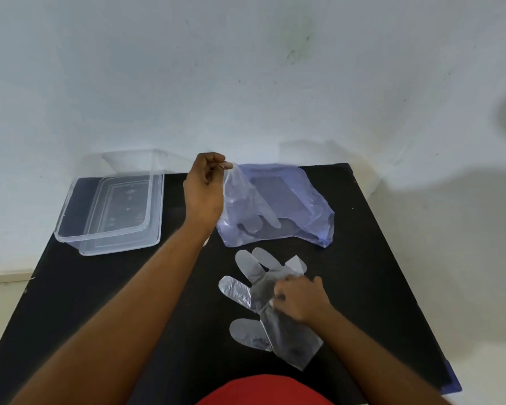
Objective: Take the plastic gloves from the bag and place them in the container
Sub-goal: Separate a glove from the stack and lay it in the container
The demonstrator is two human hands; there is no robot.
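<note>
Nearest the viewer, a red garment (263,390) is cut off by the lower edge. On the black table (100,302), a flat plastic glove (246,290) is spread, fingers pointing away and to the left, cuff toward the near right; whether one glove or several stacked layers lie here cannot be told. The right hand (300,299) is pressed on its palm area, fingers curled down and pinching or pinning the film; the exact grip is hidden under the knuckles. Farther out, a bluish translucent bag (304,200) lies slumped on the table, a darker rectangular shape showing through it, unidentified. A second glove (246,200) is hung at the bag's left side, pinched by its cuff in the closed fingertips of the left hand (205,188), which is raised above the table; its fingers dangle against the bag, and whether they are clear of the bag's mouth cannot be made out. To the far left, a clear rectangular container (70,211) stands open, with what appears to be its lid (120,200) resting in or across it; no glove is seen inside. Handling is judged as follows: the gloves are very light, limp, thin and slippery, prone to clinging and drifting; a firm pinch at the cuff edge is advised. The far right is obscured by shadow on the wall (246,68).
</note>
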